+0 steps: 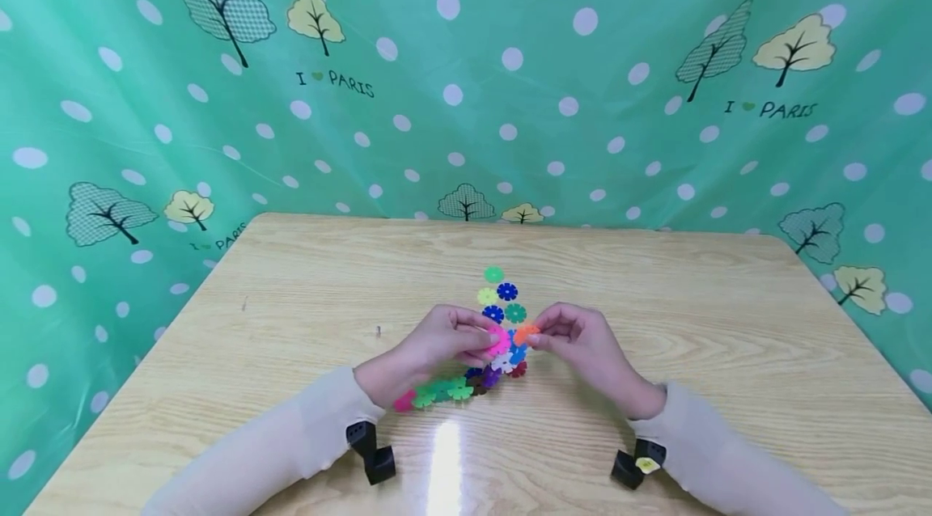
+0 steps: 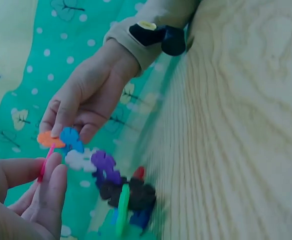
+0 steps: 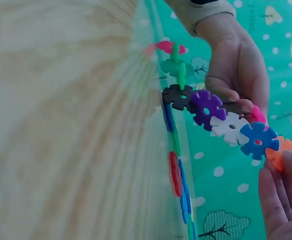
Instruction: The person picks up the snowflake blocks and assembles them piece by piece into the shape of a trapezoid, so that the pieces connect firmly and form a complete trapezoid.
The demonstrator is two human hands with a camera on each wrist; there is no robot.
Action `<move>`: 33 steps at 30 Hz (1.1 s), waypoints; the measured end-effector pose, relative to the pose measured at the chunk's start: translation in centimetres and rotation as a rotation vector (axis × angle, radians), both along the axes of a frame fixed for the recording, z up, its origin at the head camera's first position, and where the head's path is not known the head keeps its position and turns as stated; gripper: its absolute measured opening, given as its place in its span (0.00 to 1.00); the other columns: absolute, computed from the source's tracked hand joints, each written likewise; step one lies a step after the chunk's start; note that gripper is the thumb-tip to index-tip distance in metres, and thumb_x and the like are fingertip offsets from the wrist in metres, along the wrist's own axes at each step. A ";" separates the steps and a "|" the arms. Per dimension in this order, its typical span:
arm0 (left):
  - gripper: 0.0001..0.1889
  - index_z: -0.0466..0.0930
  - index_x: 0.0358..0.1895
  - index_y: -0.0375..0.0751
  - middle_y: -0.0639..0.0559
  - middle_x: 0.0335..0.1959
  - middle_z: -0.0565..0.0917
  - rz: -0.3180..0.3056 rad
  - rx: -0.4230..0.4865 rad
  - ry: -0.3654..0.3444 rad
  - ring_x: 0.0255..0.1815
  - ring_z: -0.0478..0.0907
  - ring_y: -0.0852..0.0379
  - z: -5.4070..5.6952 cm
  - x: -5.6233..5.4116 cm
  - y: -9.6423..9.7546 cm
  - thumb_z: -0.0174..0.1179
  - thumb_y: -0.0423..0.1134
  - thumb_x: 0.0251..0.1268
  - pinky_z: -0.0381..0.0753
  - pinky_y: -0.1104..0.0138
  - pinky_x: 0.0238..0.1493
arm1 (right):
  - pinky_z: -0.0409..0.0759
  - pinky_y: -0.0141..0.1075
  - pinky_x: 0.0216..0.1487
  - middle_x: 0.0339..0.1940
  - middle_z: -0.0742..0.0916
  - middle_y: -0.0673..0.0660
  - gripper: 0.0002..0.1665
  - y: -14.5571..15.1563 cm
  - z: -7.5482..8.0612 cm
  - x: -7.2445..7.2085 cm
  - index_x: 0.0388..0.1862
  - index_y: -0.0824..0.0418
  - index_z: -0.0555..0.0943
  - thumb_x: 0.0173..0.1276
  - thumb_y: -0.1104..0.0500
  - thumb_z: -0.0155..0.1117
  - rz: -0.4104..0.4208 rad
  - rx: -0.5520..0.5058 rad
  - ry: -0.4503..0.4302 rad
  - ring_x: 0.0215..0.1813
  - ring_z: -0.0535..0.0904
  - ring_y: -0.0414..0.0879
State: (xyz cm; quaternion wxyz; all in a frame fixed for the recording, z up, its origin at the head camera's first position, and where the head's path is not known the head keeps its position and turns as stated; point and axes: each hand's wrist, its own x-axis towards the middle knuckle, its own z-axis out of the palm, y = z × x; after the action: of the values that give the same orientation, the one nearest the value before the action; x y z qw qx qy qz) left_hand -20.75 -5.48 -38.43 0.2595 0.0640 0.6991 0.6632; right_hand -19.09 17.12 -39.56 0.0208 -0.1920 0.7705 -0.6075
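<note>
My left hand (image 1: 444, 338) pinches a pink snowflake disc (image 2: 47, 162) between thumb and fingers. Opposite it, my right hand (image 1: 586, 342) pinches an orange snowflake disc (image 3: 287, 147) at the end of a slotted chain. From the orange one, the chain slopes down through a blue disc (image 3: 258, 141), a white disc (image 3: 229, 127), a purple disc (image 3: 206, 108) and a very dark disc (image 3: 177, 97). In the left wrist view the pink disc's edge is close to the orange and blue ones; whether it is slotted in, I cannot tell.
Green discs (image 1: 460, 389) and a dark pink disc (image 1: 404, 400) extend leftward from the chain's low end. Behind the hands lie a light green disc (image 1: 494, 274), a yellow disc (image 1: 486, 297) and a teal disc (image 1: 515, 312) on the wooden table (image 1: 328, 273). A patterned green curtain (image 1: 466, 136) hangs behind.
</note>
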 end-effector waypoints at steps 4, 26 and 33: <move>0.12 0.79 0.48 0.27 0.47 0.29 0.86 0.018 0.008 -0.056 0.26 0.82 0.61 0.2 0.5 0.1 0.58 0.29 0.63 0.84 0.67 0.35 | 0.84 0.34 0.39 0.34 0.85 0.62 0.07 -0.3 0.0 0.6 0.36 0.68 0.80 0.60 0.66 0.67 -0.015 0.009 0.039 0.35 0.84 0.42; 0.12 0.78 0.46 0.24 0.50 0.26 0.85 -0.008 0.092 -0.102 0.25 0.82 0.62 0.0 2.3 0.3 0.58 0.28 0.62 0.84 0.69 0.33 | 0.82 0.32 0.29 0.31 0.86 0.61 0.02 -0.4 -0.1 2.1 0.32 0.67 0.82 0.59 0.70 0.66 0.045 -0.007 0.091 0.30 0.83 0.46; 0.11 0.79 0.47 0.25 0.47 0.29 0.86 0.016 0.083 -0.106 0.25 0.83 0.61 0.3 2.6 0.4 0.58 0.27 0.62 0.84 0.69 0.33 | 0.79 0.30 0.25 0.28 0.86 0.60 0.04 -0.5 0.1 2.3 0.29 0.67 0.82 0.58 0.73 0.65 0.049 -0.011 0.096 0.27 0.79 0.39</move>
State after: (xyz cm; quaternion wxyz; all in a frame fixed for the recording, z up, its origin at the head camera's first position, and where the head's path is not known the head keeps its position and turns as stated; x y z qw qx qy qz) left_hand -18.12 -5.11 -38.10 0.2881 0.0340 0.6568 0.6960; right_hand -16.81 16.60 -39.42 -0.0023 -0.2399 0.7622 -0.6013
